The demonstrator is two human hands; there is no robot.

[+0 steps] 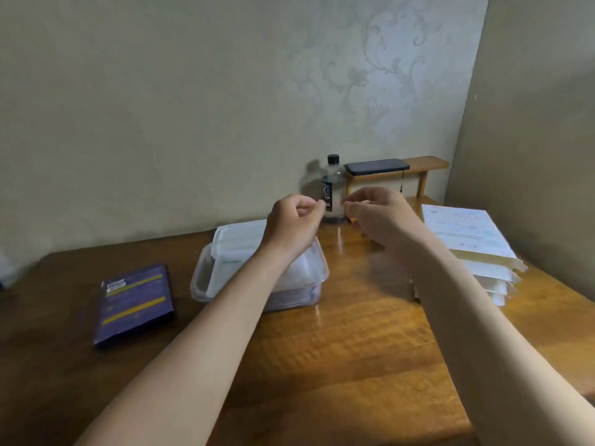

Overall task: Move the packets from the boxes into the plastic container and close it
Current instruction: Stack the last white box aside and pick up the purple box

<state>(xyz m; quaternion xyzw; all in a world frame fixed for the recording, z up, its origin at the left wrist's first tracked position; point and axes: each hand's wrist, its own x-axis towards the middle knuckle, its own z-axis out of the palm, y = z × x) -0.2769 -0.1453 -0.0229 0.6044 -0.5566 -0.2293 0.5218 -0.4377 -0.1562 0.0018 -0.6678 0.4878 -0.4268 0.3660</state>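
A clear plastic container stands on the wooden table, left of centre, with pale packets inside and its white lid lying loosely on top at the back. A dark blue box with yellow stripes lies flat to its left. My left hand hovers above the container's far right corner, fingers curled with thumb and forefinger pinched. My right hand is raised beside it, fingers also pinched. Nothing clear shows between the fingertips of either hand.
A water bottle with a black cap stands by the wall behind my hands. A phone lies on a small wooden shelf. A stack of papers and envelopes sits at the table's right edge.
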